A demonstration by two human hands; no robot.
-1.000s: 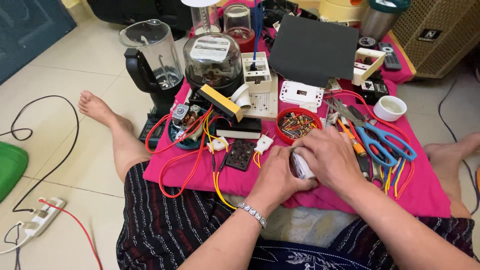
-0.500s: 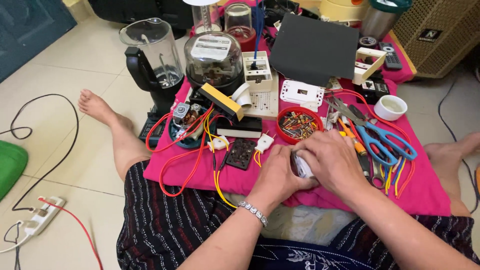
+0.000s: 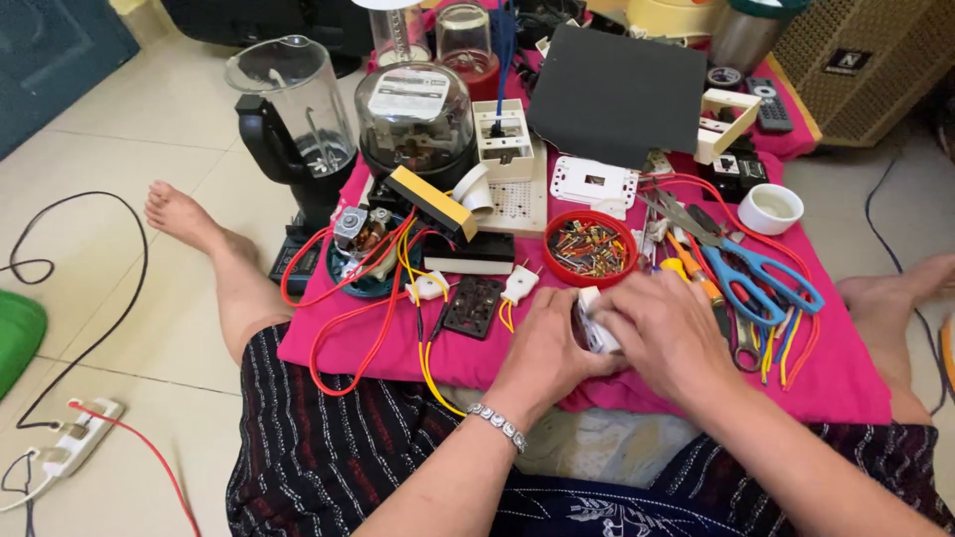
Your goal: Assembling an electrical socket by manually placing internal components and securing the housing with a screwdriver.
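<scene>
- The left hand [image 3: 552, 343] and the right hand [image 3: 668, 333] met over the pink cloth [image 3: 846, 383], both closed on a small white part [image 3: 594, 323] — equally near, it stood between them (long axis mostly hidden).
- Just beyond lay the red bowl of screws [image 3: 590, 249].

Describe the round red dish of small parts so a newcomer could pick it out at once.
Start at the pink cloth spread on the floor. Just beyond both hands, the red dish sits left of the blue-handled scissors. It alone is round, red-rimmed and filled with small screws.
</scene>
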